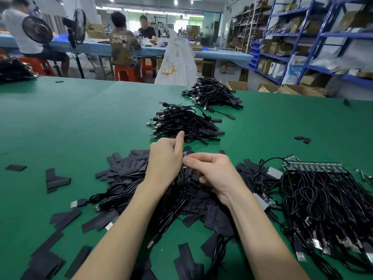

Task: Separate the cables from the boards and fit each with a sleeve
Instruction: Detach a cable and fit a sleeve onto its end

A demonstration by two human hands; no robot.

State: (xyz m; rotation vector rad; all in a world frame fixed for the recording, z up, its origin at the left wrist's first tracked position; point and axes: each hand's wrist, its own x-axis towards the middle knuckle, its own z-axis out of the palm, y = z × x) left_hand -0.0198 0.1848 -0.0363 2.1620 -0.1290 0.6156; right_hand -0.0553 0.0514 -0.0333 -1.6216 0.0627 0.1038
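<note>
- Two bare hands meet over the middle of the green table [70, 122], above a loose heap of flat black sleeves [129, 168].
- Left hand [164, 158] has its fingers curled, with one finger sticking up; it holds a small board [184, 154] that shows as a sliver between the two hands.
- Right hand [212, 172] pinches the same board with thumb and forefinger, its other fingers curled under.
- Black cable [177, 207] runs down from the hands toward the near edge, over the sleeves.
- Toward the right edge lies a bundle of cables still joined to a row of boards [314, 166].
- Farther in, past the hands, sits one pile of sleeved cables [181, 124], and a second pile [214, 93] lies near the far edge.
- Beyond the table, people sit at a blue bench [222, 53].
</note>
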